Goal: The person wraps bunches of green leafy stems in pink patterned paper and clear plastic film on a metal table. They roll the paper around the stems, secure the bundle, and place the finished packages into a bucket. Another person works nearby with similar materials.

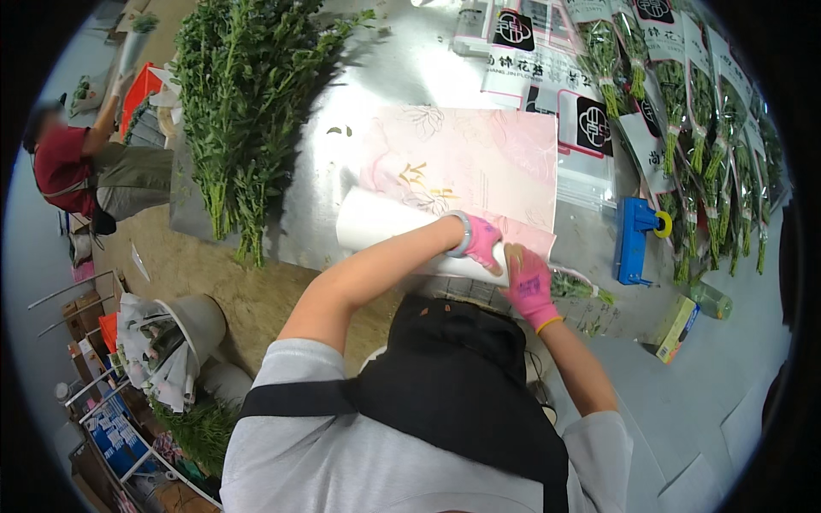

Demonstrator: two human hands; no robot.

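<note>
Near the table edge in front of me lies a white paper roll (385, 221), set slantwise over a pink printed paper sheet (474, 154). My left hand (478, 240), in a pink glove with a grey band at the wrist, grips the right part of the roll from above. My right hand (531, 279), in a pink glove with a yellow cuff, is at the roll's right end, fingers bent against its edge. Part of a wrapped bunch of green stems (577, 285) shows just right of my right hand.
Leafy green stems (237, 115) lie at the left of the metal table. Printed plastic sleeves (584, 128), a blue tape dispenser (632, 240) and wrapped bunches (712, 147) lie right. A yellow box (678, 330) and green bottle (710, 301) are nearby. A co-worker (70, 167) is far left, near a bucket (199, 327).
</note>
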